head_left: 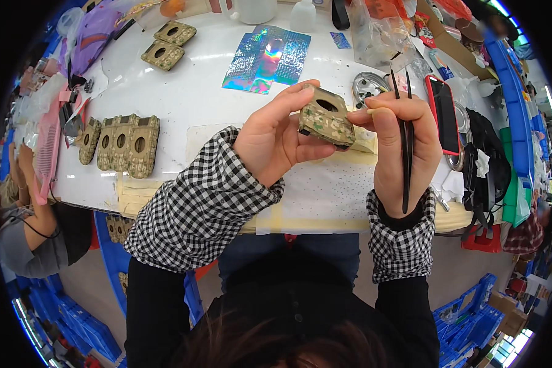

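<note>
My left hand holds a small olive, floral-patterned case with a round hole, raised above the white table. My right hand pinches the case's right edge with thumb and forefinger. Black tweezers lie along the right palm, tips pointing up. Both wrists wear checked sleeve covers.
A row of matching cases lies at left, two more farther back. A holographic sheet lies centre back, a red-cased phone and a metal dish at right. Another person sits at far left. Blue crates stand on the floor.
</note>
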A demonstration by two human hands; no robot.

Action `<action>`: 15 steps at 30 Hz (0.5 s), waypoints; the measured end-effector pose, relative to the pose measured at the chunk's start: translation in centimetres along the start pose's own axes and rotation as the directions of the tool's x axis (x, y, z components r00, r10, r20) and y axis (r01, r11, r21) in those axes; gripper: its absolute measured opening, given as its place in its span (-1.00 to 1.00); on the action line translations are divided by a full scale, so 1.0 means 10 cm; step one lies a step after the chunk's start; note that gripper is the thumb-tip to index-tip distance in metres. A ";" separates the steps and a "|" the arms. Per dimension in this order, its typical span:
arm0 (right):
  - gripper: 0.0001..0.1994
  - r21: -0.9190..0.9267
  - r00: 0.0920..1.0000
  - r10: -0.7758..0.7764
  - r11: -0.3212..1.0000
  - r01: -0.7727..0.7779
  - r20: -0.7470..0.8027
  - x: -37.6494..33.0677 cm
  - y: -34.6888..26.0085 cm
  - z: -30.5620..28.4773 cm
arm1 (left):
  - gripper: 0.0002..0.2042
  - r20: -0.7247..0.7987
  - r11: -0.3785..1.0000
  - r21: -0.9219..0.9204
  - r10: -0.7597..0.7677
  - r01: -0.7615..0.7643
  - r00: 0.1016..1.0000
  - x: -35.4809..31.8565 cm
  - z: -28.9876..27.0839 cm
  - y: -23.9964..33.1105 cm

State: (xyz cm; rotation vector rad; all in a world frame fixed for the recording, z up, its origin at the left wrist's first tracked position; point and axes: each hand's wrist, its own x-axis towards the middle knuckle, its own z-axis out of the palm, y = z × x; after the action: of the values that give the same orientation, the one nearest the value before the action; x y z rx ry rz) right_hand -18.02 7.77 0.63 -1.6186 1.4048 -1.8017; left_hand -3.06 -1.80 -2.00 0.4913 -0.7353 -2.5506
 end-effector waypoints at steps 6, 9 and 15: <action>-0.94 -0.009 1.000 -0.003 1.000 0.003 0.005 0.00 0.02 -0.01 | -0.55 -0.011 1.000 -0.005 -0.005 0.005 1.000 0.00 0.00 0.00; -0.94 -0.001 1.000 0.006 1.000 -0.006 0.004 0.00 0.03 0.00 | -0.55 -0.004 1.000 -0.006 -0.001 0.001 1.000 0.00 -0.01 0.00; -0.93 0.034 0.987 0.080 0.997 -0.075 -0.141 -0.03 -0.03 -0.10 | -0.57 -0.010 1.000 0.014 -0.005 0.005 1.000 0.01 0.00 0.00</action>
State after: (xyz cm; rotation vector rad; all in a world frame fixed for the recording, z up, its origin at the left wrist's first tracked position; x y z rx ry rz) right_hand -18.71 8.59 0.84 -1.4257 1.4743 -1.9152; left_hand -3.11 -1.85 -1.97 0.5103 -0.7499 -2.5472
